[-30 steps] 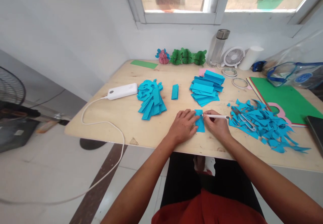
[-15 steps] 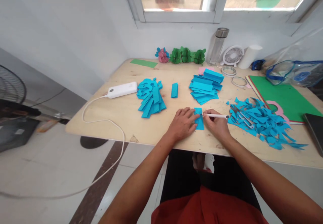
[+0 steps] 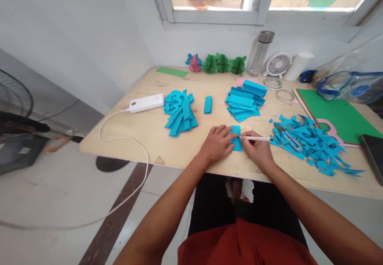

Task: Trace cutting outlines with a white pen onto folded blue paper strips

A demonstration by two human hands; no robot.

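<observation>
A small blue paper piece (image 3: pixel 237 144) lies on the table in front of me. My left hand (image 3: pixel 219 143) rests flat on its left edge with the fingers stretched out. Gripped in my right hand (image 3: pixel 256 148) is a white pen (image 3: pixel 257 138), its tip at the paper's right side. Just right of that hand spreads a heap of blue paper scraps (image 3: pixel 320 145), with a pair of scissors (image 3: pixel 290 137) on top. Ahead lie a stack of folded blue strips (image 3: pixel 243 101), a single folded blue strip (image 3: pixel 208 105), and a pile of blue cut-outs and strips (image 3: pixel 181 113).
A white power bank (image 3: pixel 146 103) with a cable sits at left. Along the wall stand green paper ornaments (image 3: pixel 223 63), a glass bottle (image 3: pixel 259 55) and a small white fan (image 3: pixel 279 64). Tape rolls (image 3: pixel 273 83), green sheets (image 3: pixel 341 115) and a plastic bag (image 3: pixel 353 83) lie at right.
The view has tilted and shifted slightly. Both hands keep nearly the same place on the paper, with the pen still at its right side.
</observation>
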